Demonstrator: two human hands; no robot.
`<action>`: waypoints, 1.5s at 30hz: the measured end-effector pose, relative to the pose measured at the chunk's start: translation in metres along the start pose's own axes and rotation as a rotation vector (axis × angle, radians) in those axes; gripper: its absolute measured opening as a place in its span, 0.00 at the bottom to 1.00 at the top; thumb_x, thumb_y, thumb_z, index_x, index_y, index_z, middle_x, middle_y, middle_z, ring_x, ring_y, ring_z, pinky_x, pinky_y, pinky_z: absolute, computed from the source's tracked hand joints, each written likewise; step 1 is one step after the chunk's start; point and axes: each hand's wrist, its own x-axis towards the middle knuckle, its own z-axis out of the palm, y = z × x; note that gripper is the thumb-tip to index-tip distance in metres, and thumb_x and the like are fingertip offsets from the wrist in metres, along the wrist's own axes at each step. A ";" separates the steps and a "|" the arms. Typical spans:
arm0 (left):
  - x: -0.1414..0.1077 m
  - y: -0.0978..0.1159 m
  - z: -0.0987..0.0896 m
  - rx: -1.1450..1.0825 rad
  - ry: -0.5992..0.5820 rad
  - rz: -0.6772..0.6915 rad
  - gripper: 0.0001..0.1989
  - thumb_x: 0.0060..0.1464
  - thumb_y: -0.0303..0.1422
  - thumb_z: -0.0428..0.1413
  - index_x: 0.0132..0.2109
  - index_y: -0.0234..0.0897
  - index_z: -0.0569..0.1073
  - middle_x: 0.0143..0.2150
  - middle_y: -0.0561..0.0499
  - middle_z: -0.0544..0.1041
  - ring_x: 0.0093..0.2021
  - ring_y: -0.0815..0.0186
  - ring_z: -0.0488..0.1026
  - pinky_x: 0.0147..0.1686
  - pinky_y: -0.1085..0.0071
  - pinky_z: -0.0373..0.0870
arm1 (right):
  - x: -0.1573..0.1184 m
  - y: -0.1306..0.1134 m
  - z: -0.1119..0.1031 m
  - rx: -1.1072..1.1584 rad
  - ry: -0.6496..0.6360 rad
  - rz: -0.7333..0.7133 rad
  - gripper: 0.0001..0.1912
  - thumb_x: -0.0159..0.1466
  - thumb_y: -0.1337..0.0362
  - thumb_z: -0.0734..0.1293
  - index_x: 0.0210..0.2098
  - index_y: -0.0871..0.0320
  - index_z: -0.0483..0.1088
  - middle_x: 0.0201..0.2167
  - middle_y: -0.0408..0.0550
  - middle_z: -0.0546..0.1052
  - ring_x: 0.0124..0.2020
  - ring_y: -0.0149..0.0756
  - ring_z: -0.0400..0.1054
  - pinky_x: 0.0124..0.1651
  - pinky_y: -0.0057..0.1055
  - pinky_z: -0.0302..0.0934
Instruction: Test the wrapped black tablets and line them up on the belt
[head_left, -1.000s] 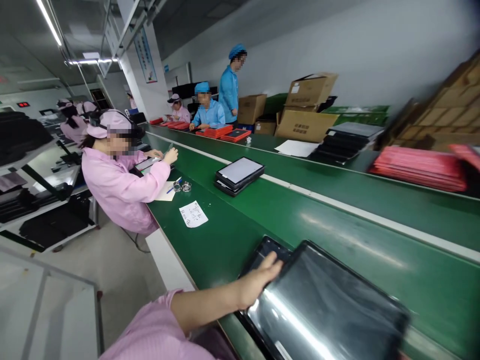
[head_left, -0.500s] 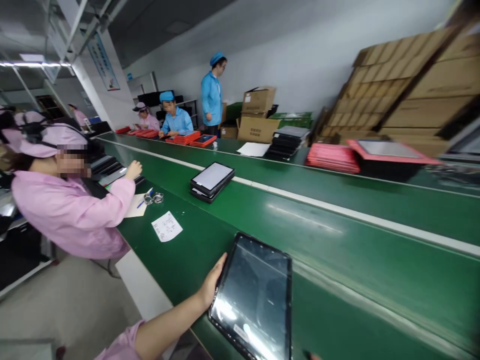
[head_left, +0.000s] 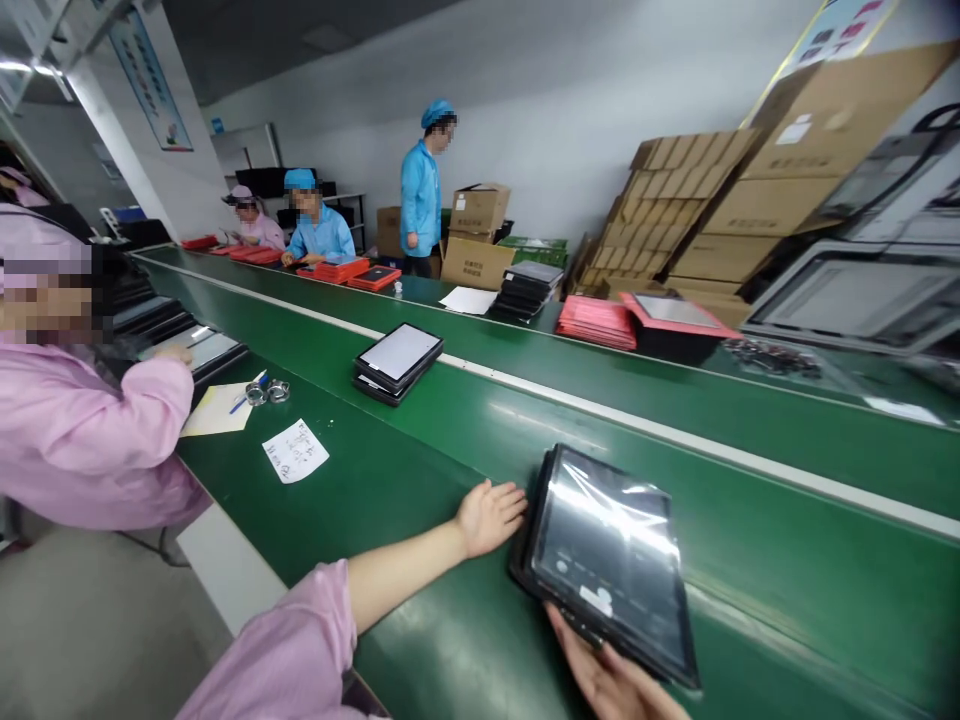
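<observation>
A black tablet-like panel with a glossy, film-covered face lies tilted over another dark panel on the green bench. My left hand is just left of these panels, palm up, fingers spread, holding nothing. At the lower edge of the glossy panel, my right hand has its fingers against the near side and partly under it. Its thumb and fingertips are partly hidden by the panel.
Farther along the bench sit stacked tablets, a handwritten note, metal rings and yellow paper. A person in pink works at left. Red trays and black panels line the far side.
My left hand has let go of the panel and opened. My right hand has come into view at its lower edge. The panel appears farther right, and the view has turned right.
</observation>
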 end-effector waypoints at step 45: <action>0.068 0.186 -0.053 -0.064 0.543 0.529 0.19 0.64 0.39 0.57 0.57 0.35 0.70 0.55 0.44 0.73 0.49 0.59 0.75 0.47 0.56 0.76 | 0.077 -0.060 0.018 0.160 -0.014 -0.440 0.22 0.49 0.63 0.77 0.45 0.56 0.77 0.38 0.51 0.83 0.38 0.36 0.77 0.44 0.32 0.71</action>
